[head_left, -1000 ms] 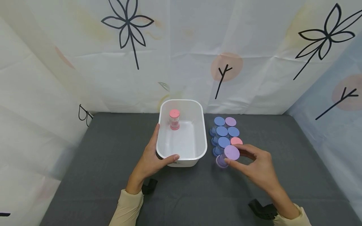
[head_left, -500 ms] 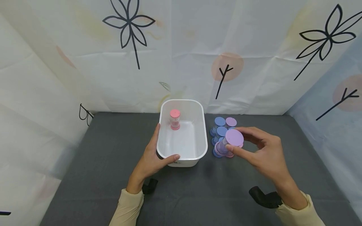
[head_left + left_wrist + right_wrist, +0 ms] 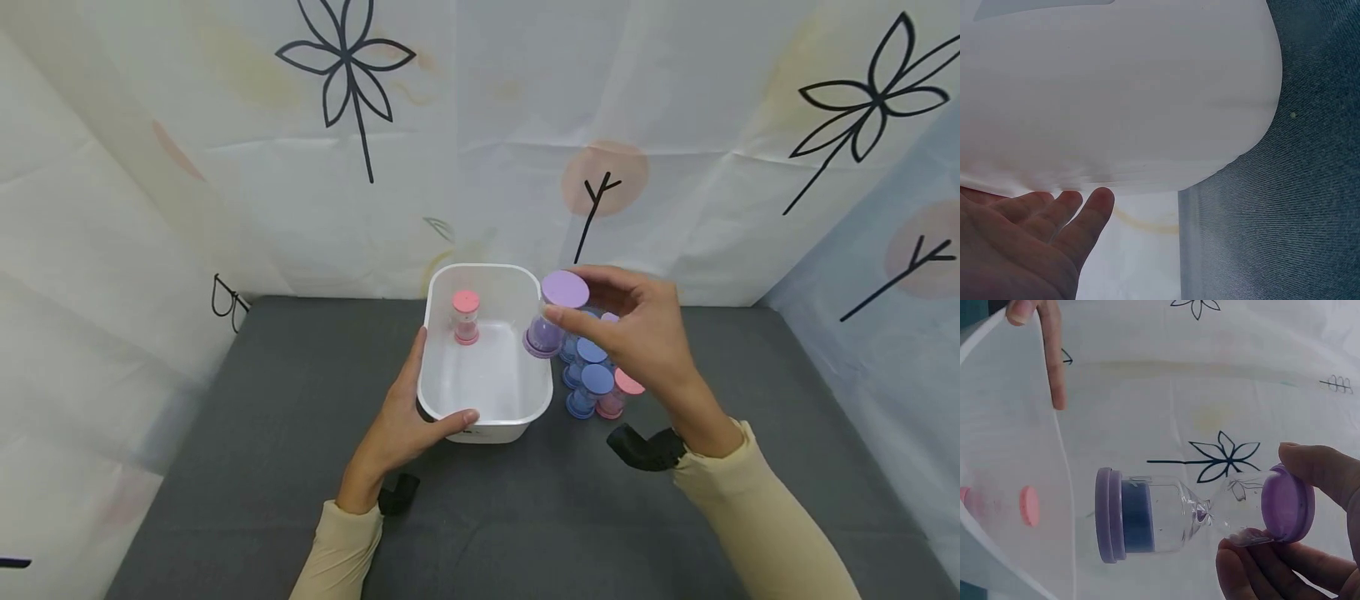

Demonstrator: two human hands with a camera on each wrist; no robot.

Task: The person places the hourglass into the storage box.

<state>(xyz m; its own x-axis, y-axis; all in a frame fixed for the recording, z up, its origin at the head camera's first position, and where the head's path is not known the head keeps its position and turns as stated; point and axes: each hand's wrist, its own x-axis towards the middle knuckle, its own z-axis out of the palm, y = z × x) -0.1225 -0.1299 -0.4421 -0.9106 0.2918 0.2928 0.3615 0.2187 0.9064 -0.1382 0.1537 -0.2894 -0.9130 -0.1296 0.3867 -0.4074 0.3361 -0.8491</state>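
In the head view my right hand (image 3: 637, 329) pinches a purple-capped sand timer (image 3: 545, 333) near its upper cap. It overlaps the right rim of a white plastic bin (image 3: 487, 387). Clear glass bulbs and blue-looking sand in the lower bulb show in the right wrist view of this sand timer (image 3: 1169, 515). One pink sand timer (image 3: 466, 319) stands inside the bin near its far left. My left hand (image 3: 401, 429) lies spread around the bin's near left corner, thumb on the front rim and fingers along the left wall. Extended fingers (image 3: 1088, 225) touch that wall in the left wrist view.
Right of the bin, several sand timers stand in a close group, with blue ones (image 3: 597, 380) and a pink one (image 3: 628, 382); my right hand hides some. A dark grey cloth (image 3: 495, 517) covers the table. A patterned white curtain (image 3: 495, 192) hangs behind.
The right hand has lifted the purple sand timer from the near end of the group and carried it up and left to the bin's right rim. The left hand and bin stay put.
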